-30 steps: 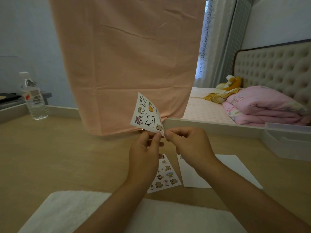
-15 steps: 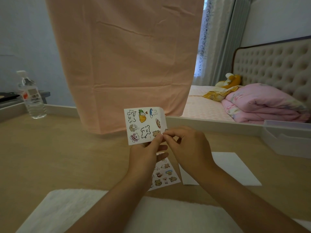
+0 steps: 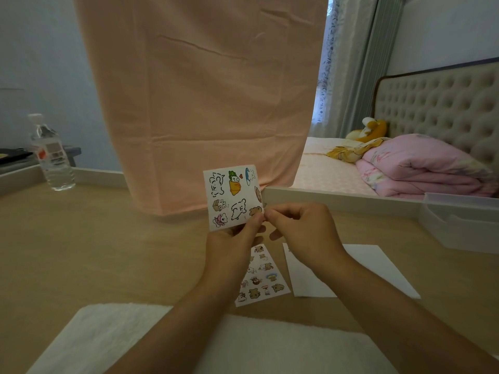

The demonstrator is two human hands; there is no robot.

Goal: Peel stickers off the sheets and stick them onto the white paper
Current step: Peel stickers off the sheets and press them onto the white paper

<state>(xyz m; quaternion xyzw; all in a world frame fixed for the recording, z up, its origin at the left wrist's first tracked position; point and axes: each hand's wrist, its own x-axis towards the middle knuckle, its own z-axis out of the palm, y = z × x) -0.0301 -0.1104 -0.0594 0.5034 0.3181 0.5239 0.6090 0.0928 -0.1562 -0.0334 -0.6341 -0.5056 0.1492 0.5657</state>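
Note:
My left hand [image 3: 232,242] holds a small sticker sheet [image 3: 231,197] upright above the table, pinching its lower right corner. The sheet shows cartoon animals and a carrot. My right hand [image 3: 302,233] pinches at the sheet's lower right edge, by a brown bear sticker, fingertips against my left thumb. A second sticker sheet [image 3: 263,276] lies flat on the wooden table [image 3: 94,252] beneath my hands. The white paper [image 3: 378,265] lies just right of it, partly covered by my right wrist.
A water bottle [image 3: 51,155] stands at the table's far left. A peach cloth [image 3: 202,103] hangs behind the table. A white plastic box [image 3: 464,222] sits at the right edge. A white towel [image 3: 121,338] lies along the near edge. A bed with pink bedding is beyond.
The held sheet has turned from tilted to squarely facing me and dropped slightly. My right fingers have closed in on its lower right corner.

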